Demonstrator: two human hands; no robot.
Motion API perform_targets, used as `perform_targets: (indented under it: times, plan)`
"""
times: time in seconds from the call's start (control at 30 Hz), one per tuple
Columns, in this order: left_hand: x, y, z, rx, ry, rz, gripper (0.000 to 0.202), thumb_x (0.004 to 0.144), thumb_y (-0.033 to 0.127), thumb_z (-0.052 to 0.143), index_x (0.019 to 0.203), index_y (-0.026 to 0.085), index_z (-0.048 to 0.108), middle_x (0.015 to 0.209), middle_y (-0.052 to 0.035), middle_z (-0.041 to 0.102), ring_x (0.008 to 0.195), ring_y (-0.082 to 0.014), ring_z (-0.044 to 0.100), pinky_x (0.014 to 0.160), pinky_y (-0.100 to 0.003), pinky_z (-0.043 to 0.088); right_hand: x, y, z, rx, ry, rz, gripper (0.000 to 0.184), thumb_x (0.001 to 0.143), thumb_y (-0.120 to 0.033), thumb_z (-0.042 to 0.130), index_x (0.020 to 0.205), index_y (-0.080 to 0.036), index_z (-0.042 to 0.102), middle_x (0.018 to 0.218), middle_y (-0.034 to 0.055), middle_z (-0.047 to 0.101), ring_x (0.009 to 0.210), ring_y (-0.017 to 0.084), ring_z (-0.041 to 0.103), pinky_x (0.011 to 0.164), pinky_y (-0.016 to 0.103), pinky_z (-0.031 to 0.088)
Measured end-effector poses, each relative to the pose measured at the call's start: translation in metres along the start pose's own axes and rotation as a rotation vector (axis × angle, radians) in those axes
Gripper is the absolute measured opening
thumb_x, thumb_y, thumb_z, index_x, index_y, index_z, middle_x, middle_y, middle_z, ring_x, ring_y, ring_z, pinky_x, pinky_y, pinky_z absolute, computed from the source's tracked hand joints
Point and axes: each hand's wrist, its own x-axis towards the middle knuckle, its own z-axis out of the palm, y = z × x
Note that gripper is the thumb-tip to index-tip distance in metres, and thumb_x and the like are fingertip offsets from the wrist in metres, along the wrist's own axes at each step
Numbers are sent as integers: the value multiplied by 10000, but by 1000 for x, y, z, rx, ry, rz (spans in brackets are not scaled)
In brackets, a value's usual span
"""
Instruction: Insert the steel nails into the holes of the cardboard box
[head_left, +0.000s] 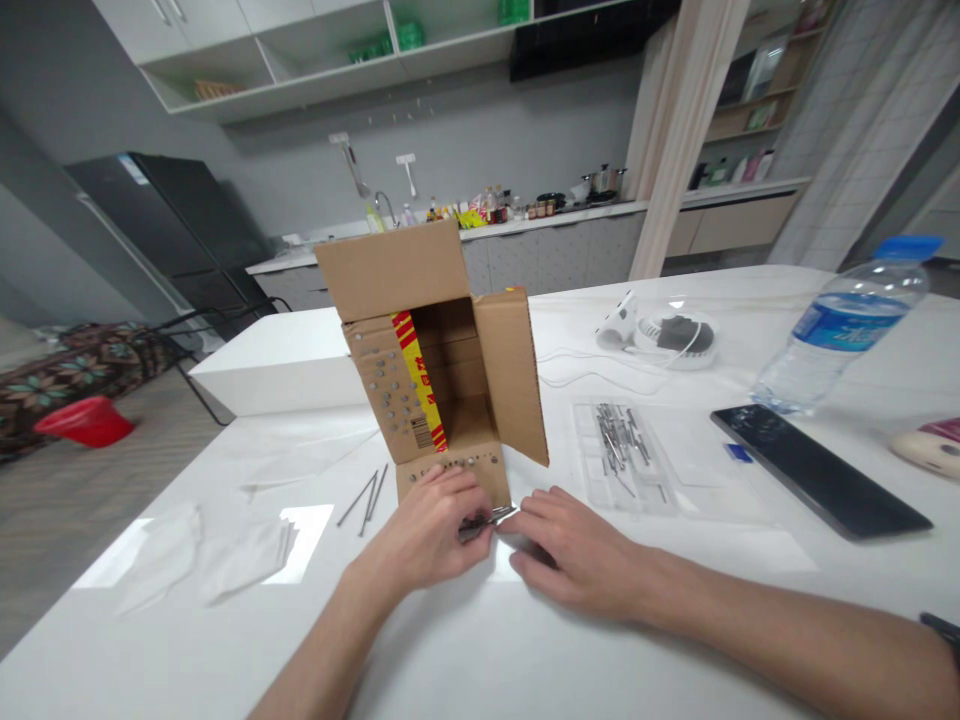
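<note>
My left hand (448,515) is closed around several metal nails (491,518), their ends sticking out toward the right. Beside it, my right hand (574,550) rests on the table with bent fingers and a gap between thumb and forefinger. Its fingertips are at the ends of those nails; whether they touch is hard to tell. Just behind the hands stands an open cardboard box (405,270) with its flaps spread. Round nail heads dot its left flap (386,395) and its bottom flap (491,485), which is partly hidden by my left hand.
Loose long nails (367,505) lie left of the box. On the right are a clear plastic case (660,490) with more nails, a black phone (821,470), a water bottle (840,325) and a white corded device (679,340). White tissues (247,560) lie at the left.
</note>
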Motion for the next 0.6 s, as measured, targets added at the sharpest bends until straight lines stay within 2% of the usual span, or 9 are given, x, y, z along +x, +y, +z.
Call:
perform_targets:
  times: [0.17,0.27,0.6]
  plan:
    - [0,-2,4,21,-34,-29,76,832,205,598,783,205,656,810,-6,670,803,-189,608,819,-362,404,0,0,0,29,10,30,27,902,-185,541,897,-177,566,837,34,624,814,189,544,790,346,380]
    - [0,0,4,26,-53,-32,88,822,185,603,759,206,661,802,-6,678,792,-187,610,812,-360,404,1,1,0,30,11,38,45,899,-186,536,854,-187,530,811,23,603,792,182,525,775,340,369]
    - [3,4,3,20,-86,-19,121,803,128,595,710,194,637,763,-4,667,781,-181,608,800,-348,422,-1,2,2,36,23,18,12,895,-180,546,903,-183,554,837,21,616,816,182,541,790,342,369]
